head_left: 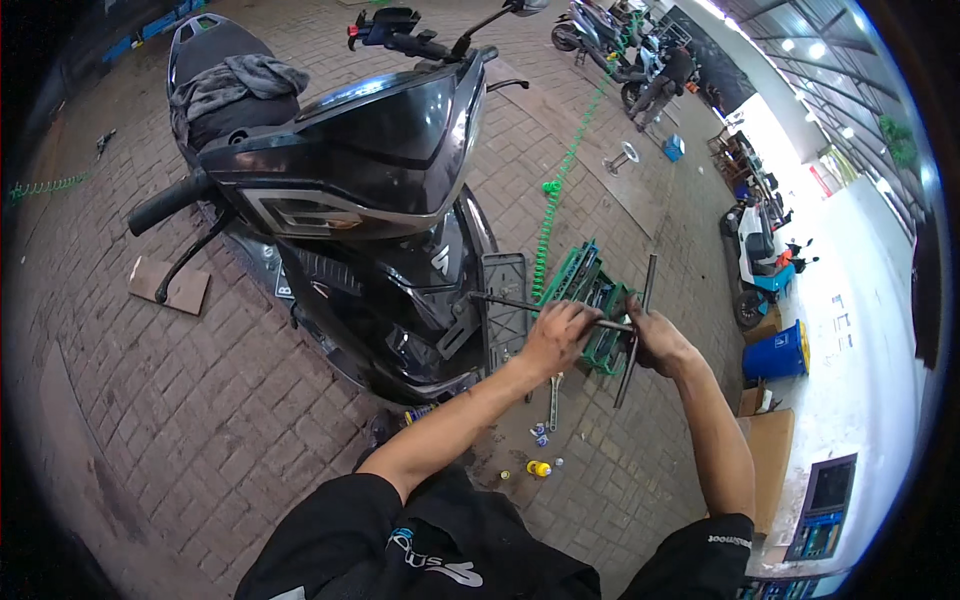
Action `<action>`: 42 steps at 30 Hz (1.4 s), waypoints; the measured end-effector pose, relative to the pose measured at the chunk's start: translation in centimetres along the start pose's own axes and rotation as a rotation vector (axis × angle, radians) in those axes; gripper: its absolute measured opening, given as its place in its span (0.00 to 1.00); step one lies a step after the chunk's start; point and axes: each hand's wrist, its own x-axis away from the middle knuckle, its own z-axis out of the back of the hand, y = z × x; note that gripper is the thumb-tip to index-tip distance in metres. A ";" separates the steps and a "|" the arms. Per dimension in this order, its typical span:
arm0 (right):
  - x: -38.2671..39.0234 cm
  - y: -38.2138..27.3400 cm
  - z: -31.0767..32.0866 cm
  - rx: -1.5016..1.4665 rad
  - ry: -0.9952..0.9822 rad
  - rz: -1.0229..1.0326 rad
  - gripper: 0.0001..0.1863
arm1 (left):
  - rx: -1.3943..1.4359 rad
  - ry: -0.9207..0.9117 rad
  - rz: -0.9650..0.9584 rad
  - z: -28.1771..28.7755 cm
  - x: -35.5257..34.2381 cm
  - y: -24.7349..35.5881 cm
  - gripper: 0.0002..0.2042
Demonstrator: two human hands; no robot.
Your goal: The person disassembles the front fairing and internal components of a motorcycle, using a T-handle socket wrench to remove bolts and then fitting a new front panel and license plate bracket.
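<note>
A long T-handle wrench (510,301) reaches from the front of the black scooter (370,170) toward me, its tip against the dark front panel. My left hand (560,337) is closed around its shaft. At the crossbar (649,280) my right hand (658,338) grips the handle where bar and shaft meet; some of its fingers are hidden behind the bar. What the tip engages is too small to make out. Beneath my hands stands a green tool tray (606,362) full of tools. A dark grey ribbed panel (505,275) lies between tray and scooter.
A combination wrench (554,402) and a small yellow bottle (539,468) lie on the paving near me. A green coiled hose (548,215) runs behind the tray. Cardboard (170,286) lies left of the scooter. A blue bin (775,353) stands at right; a person (668,85) works far off.
</note>
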 end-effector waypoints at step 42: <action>0.6 1.6 1.2 0.675 0.438 0.913 0.14 | 0.071 -0.125 -0.062 0.7 -2.6 1.7 0.12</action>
